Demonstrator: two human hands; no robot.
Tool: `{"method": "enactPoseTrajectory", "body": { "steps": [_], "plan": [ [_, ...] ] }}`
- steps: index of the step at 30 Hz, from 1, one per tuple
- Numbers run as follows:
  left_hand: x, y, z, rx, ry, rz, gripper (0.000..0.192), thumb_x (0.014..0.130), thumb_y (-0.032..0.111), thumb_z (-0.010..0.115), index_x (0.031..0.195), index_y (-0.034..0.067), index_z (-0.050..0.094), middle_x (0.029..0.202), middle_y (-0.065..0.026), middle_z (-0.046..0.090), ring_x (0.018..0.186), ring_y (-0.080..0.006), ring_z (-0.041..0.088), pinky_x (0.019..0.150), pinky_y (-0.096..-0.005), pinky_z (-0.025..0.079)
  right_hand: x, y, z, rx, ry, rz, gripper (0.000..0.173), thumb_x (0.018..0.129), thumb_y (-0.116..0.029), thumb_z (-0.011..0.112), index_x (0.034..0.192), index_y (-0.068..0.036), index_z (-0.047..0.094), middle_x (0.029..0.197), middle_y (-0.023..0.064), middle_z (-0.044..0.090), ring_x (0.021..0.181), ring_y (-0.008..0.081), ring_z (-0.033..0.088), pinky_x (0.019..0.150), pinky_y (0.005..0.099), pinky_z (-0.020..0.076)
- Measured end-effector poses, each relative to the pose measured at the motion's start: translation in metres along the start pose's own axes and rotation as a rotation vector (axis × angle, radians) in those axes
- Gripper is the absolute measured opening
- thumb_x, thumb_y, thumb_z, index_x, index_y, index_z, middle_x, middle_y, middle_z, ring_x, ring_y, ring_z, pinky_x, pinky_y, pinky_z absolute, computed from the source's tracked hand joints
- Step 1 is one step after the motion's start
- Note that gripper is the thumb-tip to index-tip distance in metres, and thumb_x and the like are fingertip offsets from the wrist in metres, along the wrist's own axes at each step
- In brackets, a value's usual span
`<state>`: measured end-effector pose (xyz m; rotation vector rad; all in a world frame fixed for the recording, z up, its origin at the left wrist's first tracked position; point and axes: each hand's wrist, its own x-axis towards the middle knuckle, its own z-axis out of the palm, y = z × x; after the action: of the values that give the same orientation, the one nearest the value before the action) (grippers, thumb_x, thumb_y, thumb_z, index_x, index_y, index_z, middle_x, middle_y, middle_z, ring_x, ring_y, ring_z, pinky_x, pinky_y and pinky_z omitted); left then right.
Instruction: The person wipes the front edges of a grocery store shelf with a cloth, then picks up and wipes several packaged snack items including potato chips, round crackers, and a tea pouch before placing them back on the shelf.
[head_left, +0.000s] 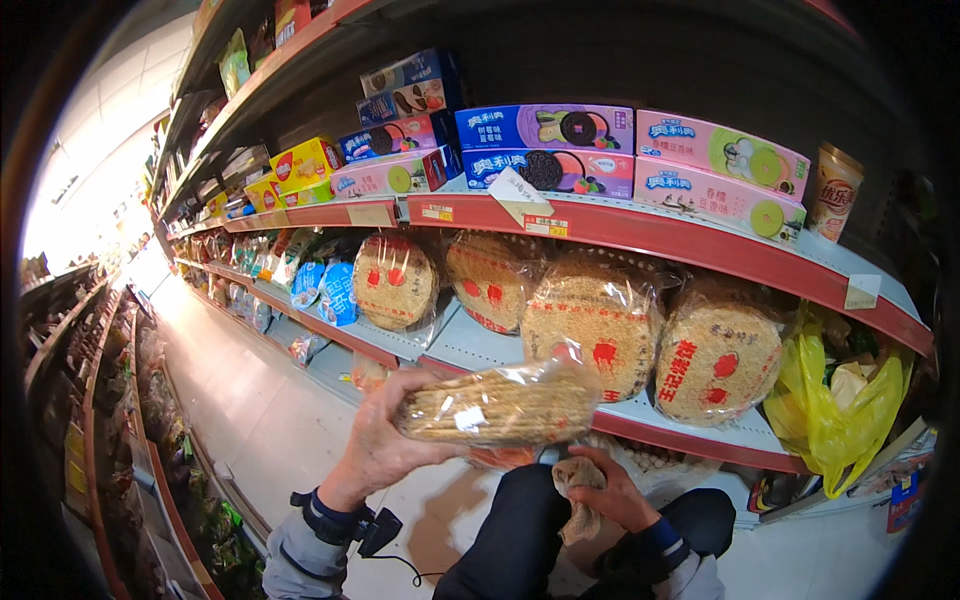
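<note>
My left hand (390, 439) grips one end of a clear plastic pack of stacked sesame flatbreads (502, 401), held edge-on in front of the shelf. A small white sticker (470, 418) shows on its side. Below and to the right, my right hand (611, 487) clutches a crumpled brown cloth (577, 495) above my knees. Behind the held pack, more bagged round flatbreads (592, 322) with red print lean upright on the lower shelf (622, 412). One such pack (716, 364) stands at the right, another (395, 281) at the left.
Boxes of Oreo biscuits (547, 131) line the shelf above, with a paper cup (834, 191) at their right end. A yellow plastic bag (832, 405) hangs over the lower shelf's edge. Blue snack bags (337, 292) stand left. Another shelf row (142, 450) runs across the aisle floor (247, 375).
</note>
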<state>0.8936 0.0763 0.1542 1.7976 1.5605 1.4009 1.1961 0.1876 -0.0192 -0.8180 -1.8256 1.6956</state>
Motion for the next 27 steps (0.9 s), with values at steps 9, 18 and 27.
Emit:
{"method": "enactPoseTrajectory", "body": {
  "steps": [9,18,27],
  "plan": [
    [0.000,0.023,0.047,0.089,-0.197,0.158,0.065,0.068,0.006,0.094,0.123,-0.001,0.060,0.120,-0.0129,0.065,0.107,-0.0209,0.066,0.094,-0.0328,0.054,0.005,0.009,0.000,0.116,0.037,-0.089,0.062,0.087,-0.024,0.083,0.138,-0.002,0.055,0.133,0.0113,0.064,0.119,0.0201,0.061,0.099,0.0384,0.0521],
    [0.001,0.028,0.048,0.024,-0.159,0.150,0.068,0.068,0.006,0.095,0.124,-0.001,0.057,0.121,-0.0123,0.064,0.109,-0.0200,0.065,0.096,-0.0327,0.054,-0.004,-0.010,-0.005,0.202,-0.054,0.026,0.059,0.088,-0.017,0.080,0.139,-0.003,0.055,0.133,0.0098,0.063,0.121,0.0205,0.060,0.102,0.0376,0.0505],
    [-0.002,0.029,0.032,-0.137,-0.115,-0.081,0.077,0.063,0.009,0.098,0.126,-0.001,0.054,0.120,-0.0090,0.063,0.110,-0.0158,0.062,0.099,-0.0318,0.051,-0.012,-0.017,-0.010,0.126,-0.047,-0.071,0.068,0.077,-0.021,0.086,0.137,-0.002,0.060,0.133,0.0115,0.065,0.122,0.0224,0.060,0.107,0.0390,0.0450]
  ]
}}
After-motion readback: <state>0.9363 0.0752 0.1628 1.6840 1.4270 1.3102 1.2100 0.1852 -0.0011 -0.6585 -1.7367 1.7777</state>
